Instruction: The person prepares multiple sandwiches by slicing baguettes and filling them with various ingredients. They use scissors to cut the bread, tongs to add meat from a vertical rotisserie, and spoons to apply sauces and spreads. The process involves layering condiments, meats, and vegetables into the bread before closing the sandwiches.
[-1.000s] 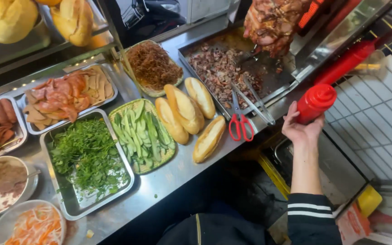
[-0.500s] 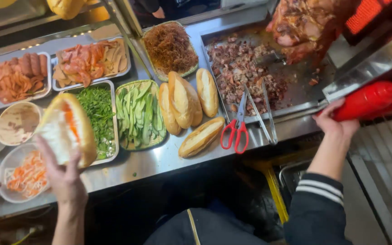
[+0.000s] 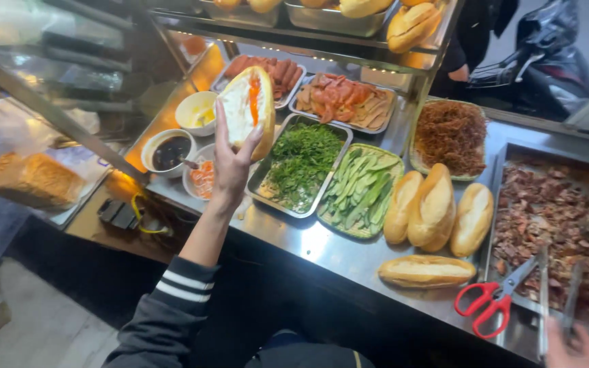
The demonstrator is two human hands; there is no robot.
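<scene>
The right hand (mostly cut off) grips tongs; the left hand holds one split baguette; four loaves lie nearby.

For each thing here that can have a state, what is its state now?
Left hand: raised, holding the split roll.
Split roll: open, partly filled.
Right hand: at the tongs, grip unclear.
Tongs: lying on the meat tray.
Scissors: closed, lying flat.
Herb tray: nearly full.
Whole rolls: uncut.

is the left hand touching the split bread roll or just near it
Touching. The head view shows the left hand with fingers wrapped around the lower end of the split bread roll, holding it up above the herb tray.
</scene>
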